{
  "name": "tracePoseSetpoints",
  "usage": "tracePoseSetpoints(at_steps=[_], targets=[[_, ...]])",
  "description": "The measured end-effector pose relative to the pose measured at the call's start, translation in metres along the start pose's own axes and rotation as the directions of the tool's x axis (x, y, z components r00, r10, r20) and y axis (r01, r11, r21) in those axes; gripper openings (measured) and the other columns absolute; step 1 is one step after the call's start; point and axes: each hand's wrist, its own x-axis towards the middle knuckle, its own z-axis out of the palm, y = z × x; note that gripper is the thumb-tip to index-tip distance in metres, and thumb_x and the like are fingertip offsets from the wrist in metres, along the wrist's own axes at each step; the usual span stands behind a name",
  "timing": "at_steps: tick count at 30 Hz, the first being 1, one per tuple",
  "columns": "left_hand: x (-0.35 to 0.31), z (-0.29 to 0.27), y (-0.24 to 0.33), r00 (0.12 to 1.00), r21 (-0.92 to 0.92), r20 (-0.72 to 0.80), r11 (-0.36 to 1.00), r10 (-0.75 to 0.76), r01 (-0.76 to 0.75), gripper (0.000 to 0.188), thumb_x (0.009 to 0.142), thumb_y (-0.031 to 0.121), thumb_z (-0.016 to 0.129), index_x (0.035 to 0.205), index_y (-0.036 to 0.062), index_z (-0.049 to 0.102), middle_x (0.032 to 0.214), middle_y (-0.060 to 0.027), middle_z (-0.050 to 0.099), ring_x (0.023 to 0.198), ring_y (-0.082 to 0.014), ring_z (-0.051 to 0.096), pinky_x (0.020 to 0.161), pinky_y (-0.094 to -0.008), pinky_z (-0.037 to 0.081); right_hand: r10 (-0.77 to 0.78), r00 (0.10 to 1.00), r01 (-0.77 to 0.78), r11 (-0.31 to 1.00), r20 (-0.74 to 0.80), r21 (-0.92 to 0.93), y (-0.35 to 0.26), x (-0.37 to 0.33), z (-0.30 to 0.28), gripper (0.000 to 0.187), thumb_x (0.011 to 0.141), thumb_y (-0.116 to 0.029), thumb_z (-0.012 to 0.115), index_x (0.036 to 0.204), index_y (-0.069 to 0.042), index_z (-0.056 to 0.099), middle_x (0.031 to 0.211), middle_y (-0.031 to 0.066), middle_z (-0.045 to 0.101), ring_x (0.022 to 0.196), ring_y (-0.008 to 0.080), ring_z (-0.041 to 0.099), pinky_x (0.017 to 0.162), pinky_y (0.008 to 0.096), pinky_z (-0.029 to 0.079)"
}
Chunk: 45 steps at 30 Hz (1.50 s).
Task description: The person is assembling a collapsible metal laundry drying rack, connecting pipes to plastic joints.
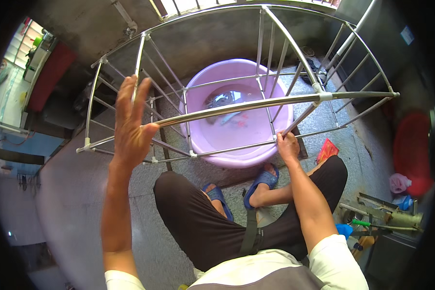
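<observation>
A rack frame of shiny metal tubes [227,108] with white plastic joints spans the view in front of me. My left hand [132,121] is raised at its left corner, fingers stretched out and thumb apart, against the end of the long near tube. The joint there is hidden behind the hand. Lower down on the right, my right hand [288,146] is wrapped round a slanting tube below the right-hand white joint [325,96]. Behind and beneath the frame stands a round lilac tub [212,152] with water and some blurred items in it.
A red packet [327,150] lies on the floor near my right knee. To the right are a red basin [411,154], a pink item [399,183] and a metal tool stand [396,217]. A wall rises behind the tub. My slippers [262,184] are close to the tub.
</observation>
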Motion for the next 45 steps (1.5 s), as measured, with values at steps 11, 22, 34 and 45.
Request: tracePoseSetpoints(at_steps=[11, 22, 34, 45], targets=[[-0.182, 0.193, -0.119, 0.567, -0.317, 0.284, 0.483, -0.773, 0.816, 0.03, 0.083, 0.022, 0.062, 0.101, -0.0023, 0.064, 0.086, -0.0112, 0.066, 0.076, -0.0193, 0.062, 0.067, -0.0308, 0.049, 0.02, 0.999, -0.02, 1.0, -0.041, 0.011, 0.003, 0.004, 0.0, 0.02, 0.084, -0.03, 0.059, 0.091, -0.013, 0.068, 0.092, 0.0129, 0.066, 0.089, 0.0342, 0.062, 0.077, 0.0442, 0.048], [-0.139, 0.299, -0.111, 0.519, -0.033, 0.496, 0.583, -0.696, 0.812, 0.033, 0.067, 0.03, 0.074, 0.077, -0.0011, 0.069, 0.072, -0.0195, 0.066, 0.069, -0.0325, 0.067, 0.065, -0.0404, 0.051, -0.008, 0.994, 0.0, 0.997, -0.106, -0.075, 0.02, -0.001, -0.001, 0.02, 0.084, -0.025, 0.061, 0.086, -0.005, 0.066, 0.084, 0.016, 0.066, 0.081, 0.0351, 0.064, 0.072, 0.0441, 0.049], [-0.141, 0.288, -0.109, 0.639, -0.094, 0.359, 0.655, -0.68, 0.75, 0.026, 0.069, 0.024, 0.066, 0.081, 0.001, 0.066, 0.08, -0.0194, 0.065, 0.076, -0.0378, 0.063, 0.069, -0.0449, 0.048, -0.092, 0.991, 0.083, 0.993, -0.099, -0.085, 0.006, -0.002, 0.003, 0.022, 0.084, -0.025, 0.061, 0.086, -0.003, 0.063, 0.082, 0.017, 0.064, 0.078, 0.0359, 0.062, 0.069, 0.044, 0.048], [-0.143, 0.284, -0.118, 0.755, -0.073, 0.348, 0.787, -0.555, 0.612, 0.025, 0.075, 0.026, 0.063, 0.087, 0.0041, 0.066, 0.081, -0.0191, 0.064, 0.081, -0.0386, 0.062, 0.071, -0.0467, 0.047, -0.114, 0.983, 0.113, 0.993, -0.147, -0.018, 0.002, -0.003, 0.008, 0.017, 0.08, -0.017, 0.063, 0.083, 0.0, 0.062, 0.08, 0.0209, 0.063, 0.076, 0.0398, 0.059, 0.07, 0.0471, 0.046]])
